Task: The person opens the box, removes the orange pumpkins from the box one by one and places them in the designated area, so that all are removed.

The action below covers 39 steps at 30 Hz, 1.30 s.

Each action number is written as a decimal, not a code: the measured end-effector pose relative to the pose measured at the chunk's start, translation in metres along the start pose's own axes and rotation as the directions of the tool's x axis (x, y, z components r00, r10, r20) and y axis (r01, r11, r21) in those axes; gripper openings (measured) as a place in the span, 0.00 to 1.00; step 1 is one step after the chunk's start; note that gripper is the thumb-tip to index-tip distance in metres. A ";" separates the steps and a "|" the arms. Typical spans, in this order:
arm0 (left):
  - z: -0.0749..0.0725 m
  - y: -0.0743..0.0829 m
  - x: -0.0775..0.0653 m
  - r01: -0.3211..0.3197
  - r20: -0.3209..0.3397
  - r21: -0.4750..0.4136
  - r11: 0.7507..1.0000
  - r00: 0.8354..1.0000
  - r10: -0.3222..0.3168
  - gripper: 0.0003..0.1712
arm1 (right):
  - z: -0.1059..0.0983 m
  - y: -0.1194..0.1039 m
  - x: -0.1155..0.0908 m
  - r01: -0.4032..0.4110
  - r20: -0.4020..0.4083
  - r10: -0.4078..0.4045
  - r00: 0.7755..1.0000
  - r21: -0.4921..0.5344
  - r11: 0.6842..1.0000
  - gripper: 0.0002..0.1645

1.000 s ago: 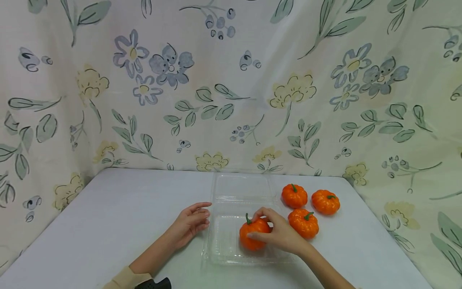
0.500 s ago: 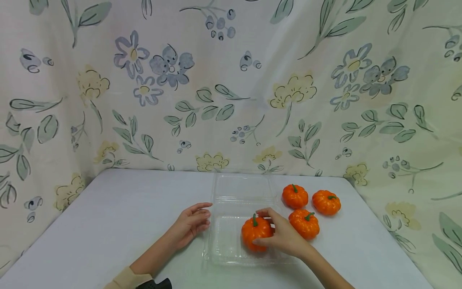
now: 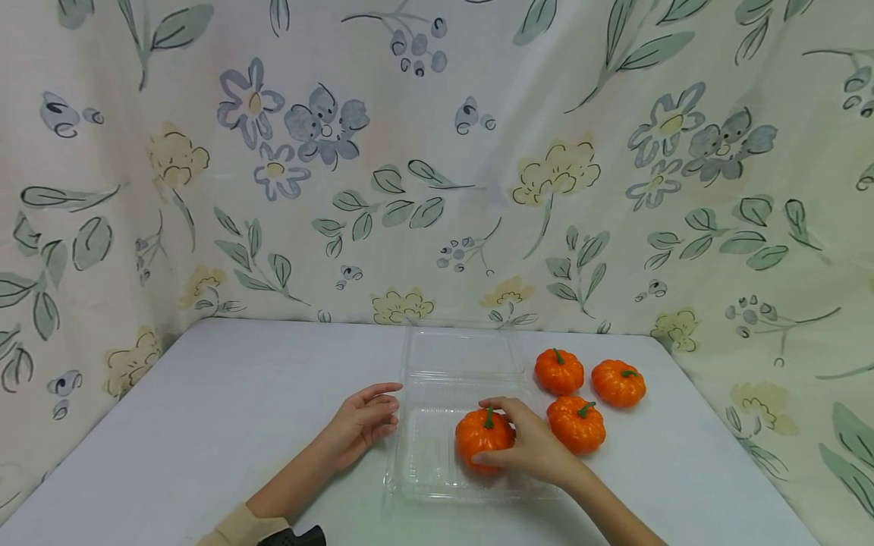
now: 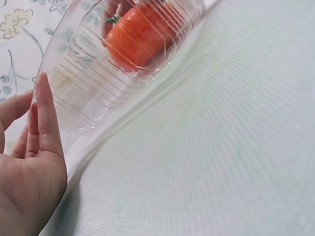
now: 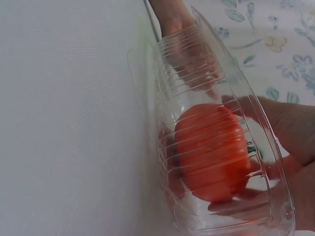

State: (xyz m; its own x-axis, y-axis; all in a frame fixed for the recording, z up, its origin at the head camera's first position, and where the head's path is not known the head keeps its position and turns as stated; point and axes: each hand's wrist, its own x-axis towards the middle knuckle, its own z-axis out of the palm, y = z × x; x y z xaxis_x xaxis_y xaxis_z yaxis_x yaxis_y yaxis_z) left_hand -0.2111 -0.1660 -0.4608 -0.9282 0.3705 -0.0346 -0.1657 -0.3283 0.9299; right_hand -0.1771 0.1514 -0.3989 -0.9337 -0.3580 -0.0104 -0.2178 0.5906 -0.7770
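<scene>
A small orange toy pumpkin (image 3: 481,440) with a green stem sits in the near half of a clear plastic clamshell box (image 3: 426,447), right of its middle. My right hand (image 3: 536,447) grips it from the right, thumb on the near side and fingers on the far side. Through the clear wall in the right wrist view, the pumpkin (image 5: 209,152) appears low in the box. My left hand (image 3: 358,428) is at the box's left edge, fingers extended and holding nothing. In the left wrist view its fingertips (image 4: 44,86) are at the rim.
Behind the near half, the clamshell's lid (image 3: 460,353) lies folded back. Right of the box stand three more orange pumpkins, one at the back (image 3: 558,371), one at far right (image 3: 617,383) and one nearer (image 3: 576,425). A floral curtain (image 3: 437,167) closes off the white table's back.
The pumpkin has turned in my right hand, its stem going from the left side toward the middle, with a slight shift to the right. My left hand stays at the box edge.
</scene>
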 end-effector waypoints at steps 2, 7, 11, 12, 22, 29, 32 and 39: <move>0.000 0.000 0.000 0.003 -0.004 -0.008 1.000 1.000 -0.003 0.23 | 0.001 -0.002 0.000 -0.009 -0.016 0.009 1.000 -0.017 1.000 0.45; 0.001 0.001 0.000 0.009 -0.014 -0.008 1.000 1.000 -0.009 0.23 | 0.004 -0.005 0.002 -0.074 -0.054 0.072 0.996 -0.029 0.997 0.45; 0.002 0.001 0.000 0.009 -0.016 -0.001 1.000 1.000 -0.009 0.23 | 0.004 -0.005 0.003 -0.123 -0.068 0.120 0.990 -0.036 0.992 0.44; 0.002 0.001 0.000 0.008 -0.015 0.001 1.000 1.000 -0.008 0.23 | 0.005 -0.006 0.003 -0.130 -0.071 0.127 0.989 -0.037 0.991 0.43; 0.002 0.001 0.000 0.005 -0.009 0.000 1.000 1.000 -0.005 0.23 | 0.003 -0.008 0.002 -0.124 -0.087 0.123 0.989 -0.006 0.992 0.43; 0.002 0.001 -0.001 0.004 -0.011 0.005 1.000 1.000 -0.004 0.23 | 0.000 -0.006 0.000 -0.056 -0.102 0.056 0.993 0.011 0.998 0.43; 0.002 0.001 -0.001 0.005 -0.009 0.002 1.000 1.000 -0.004 0.22 | -0.001 -0.007 -0.002 -0.049 -0.116 0.052 0.992 0.023 0.999 0.44; 0.001 0.001 0.000 0.003 -0.003 -0.003 1.000 1.000 -0.003 0.22 | -0.006 -0.008 -0.006 -0.033 -0.125 0.039 0.991 0.054 0.998 0.43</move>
State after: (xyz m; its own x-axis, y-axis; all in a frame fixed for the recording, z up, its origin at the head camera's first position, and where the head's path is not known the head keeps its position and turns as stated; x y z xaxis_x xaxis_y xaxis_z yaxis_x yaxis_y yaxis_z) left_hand -0.2106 -0.1657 -0.4595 -0.9286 0.3690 -0.0384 -0.1694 -0.3297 0.9288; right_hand -0.1713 0.1537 -0.3889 -0.9697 -0.2414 0.0374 -0.1712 0.5621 -0.8092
